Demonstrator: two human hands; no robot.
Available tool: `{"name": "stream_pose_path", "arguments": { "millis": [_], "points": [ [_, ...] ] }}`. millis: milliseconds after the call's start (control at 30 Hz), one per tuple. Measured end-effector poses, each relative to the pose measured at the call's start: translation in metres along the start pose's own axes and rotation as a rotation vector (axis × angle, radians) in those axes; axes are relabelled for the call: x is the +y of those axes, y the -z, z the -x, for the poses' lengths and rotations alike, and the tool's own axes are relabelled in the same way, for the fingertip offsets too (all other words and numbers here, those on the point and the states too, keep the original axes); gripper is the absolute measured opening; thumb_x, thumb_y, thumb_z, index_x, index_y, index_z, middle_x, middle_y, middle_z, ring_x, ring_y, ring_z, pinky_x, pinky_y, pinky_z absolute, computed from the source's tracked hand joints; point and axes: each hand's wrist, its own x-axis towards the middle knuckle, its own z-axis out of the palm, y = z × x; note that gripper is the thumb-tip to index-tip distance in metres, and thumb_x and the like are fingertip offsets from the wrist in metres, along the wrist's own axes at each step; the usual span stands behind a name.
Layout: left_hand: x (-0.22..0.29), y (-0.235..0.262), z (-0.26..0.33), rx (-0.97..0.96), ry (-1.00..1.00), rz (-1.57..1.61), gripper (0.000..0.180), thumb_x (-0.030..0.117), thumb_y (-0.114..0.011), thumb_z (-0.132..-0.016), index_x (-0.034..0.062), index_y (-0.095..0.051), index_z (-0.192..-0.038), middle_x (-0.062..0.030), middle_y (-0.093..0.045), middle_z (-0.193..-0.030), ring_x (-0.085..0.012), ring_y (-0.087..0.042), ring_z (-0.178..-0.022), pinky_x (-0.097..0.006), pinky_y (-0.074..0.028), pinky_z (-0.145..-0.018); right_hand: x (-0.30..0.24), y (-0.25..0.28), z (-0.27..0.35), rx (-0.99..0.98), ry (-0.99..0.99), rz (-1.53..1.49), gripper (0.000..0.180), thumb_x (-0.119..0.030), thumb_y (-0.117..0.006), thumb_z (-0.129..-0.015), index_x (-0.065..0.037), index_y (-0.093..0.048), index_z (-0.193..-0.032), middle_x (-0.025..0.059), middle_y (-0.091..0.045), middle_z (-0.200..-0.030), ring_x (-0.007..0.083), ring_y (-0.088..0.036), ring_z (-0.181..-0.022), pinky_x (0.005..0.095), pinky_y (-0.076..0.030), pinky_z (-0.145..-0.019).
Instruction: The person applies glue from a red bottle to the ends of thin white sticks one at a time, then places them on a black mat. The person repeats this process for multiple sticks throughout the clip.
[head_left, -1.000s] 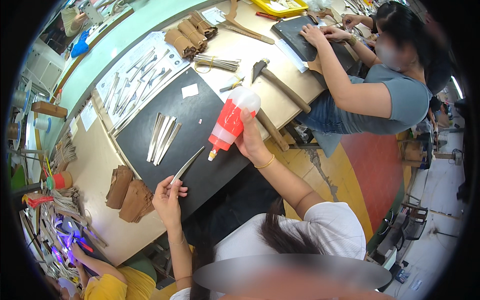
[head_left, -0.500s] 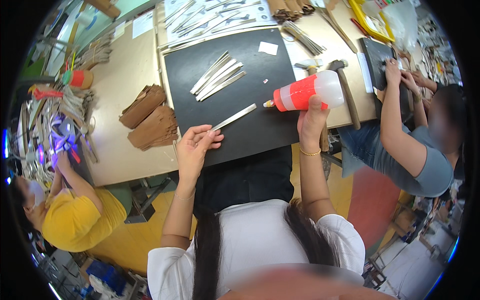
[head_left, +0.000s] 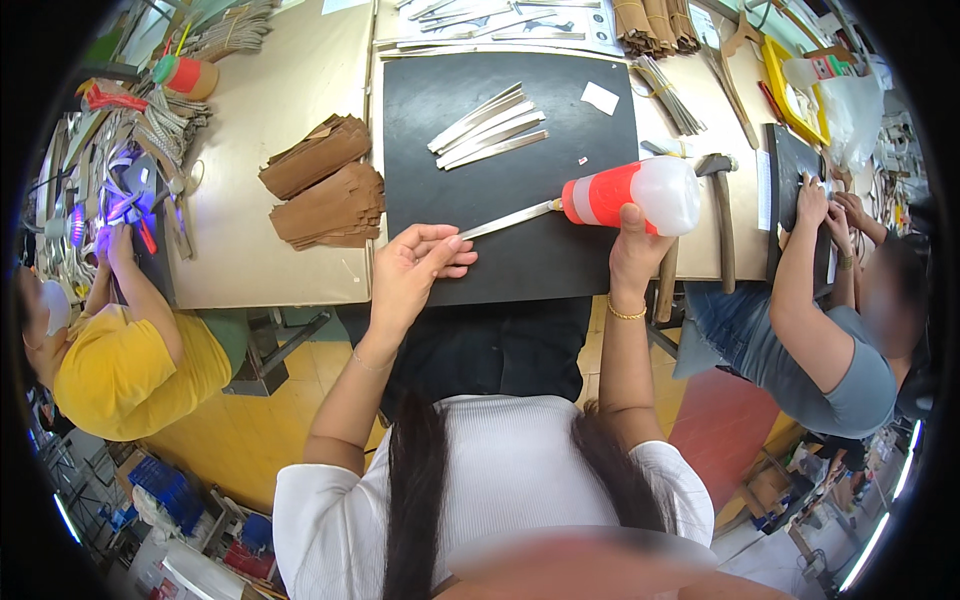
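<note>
Between thumb and fingers, my left hand (head_left: pixel 425 265) pinches the near end of a thin, pale metallic-looking strip (head_left: pixel 510 218) above a black mat (head_left: pixel 540 270). My right hand (head_left: pixel 635 255) is wrapped around a squeeze bottle (head_left: pixel 635 195), translucent white with a red band, tilted on its side. The bottle's nozzle points left and meets the strip's far end; whether any liquid comes out is too small to see. Farther back on the mat lie several similar strips (head_left: pixel 490 125) in a loose fan. A small white paper piece (head_left: pixel 600 98) rests near the mat's far right corner.
Two stacks of brown strips (head_left: pixel 325 205) lie left of the mat. On the right are a hammer (head_left: pixel 722 215), a bundle of thin strips (head_left: pixel 672 97) and a yellow tray (head_left: pixel 800 95). People work on both sides, one in a yellow shirt (head_left: pixel 145 360), one in grey-blue (head_left: pixel 835 370).
The bottle's nozzle and the strip's far end, apart before, now meet. My view has shifted, so the table appears moved. Both hands keep their hold.
</note>
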Motion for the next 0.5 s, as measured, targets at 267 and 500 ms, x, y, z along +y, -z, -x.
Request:
{"name": "stream_pose_path", "arguments": {
  "millis": [267, 500],
  "points": [
    [-0.006, 0.004, 0.000, -0.031, 0.003, 0.018, 0.021, 0.007, -0.058, -0.089, -0.0078, -0.055, -0.104, -0.0168, -0.065, -0.091, -0.0191, -0.066, -0.083, -0.025, -0.054, -0.070, 0.003, -0.008, 0.009, -0.031, -0.028, -0.041, 0.055, -0.028, -0.081, -0.071, 0.001, -0.053, -0.109, 0.0061, -0.058, -0.101, 0.0144, -0.056, -0.090, 0.0288, -0.045, -0.082],
    [-0.009, 0.004, 0.002, -0.031, 0.009, -0.012, 0.021, 0.005, -0.057, -0.088, -0.0067, -0.055, -0.105, -0.0143, -0.066, -0.091, -0.0166, -0.066, -0.084, -0.023, -0.053, -0.070, 0.004, -0.021, 0.020, -0.097, -0.119, -0.085, 0.054, -0.025, -0.081, -0.070, 0.001, -0.054, -0.109, 0.0063, -0.059, -0.101, 0.0146, -0.057, -0.091, 0.0287, -0.046, -0.082]
  ]
}}
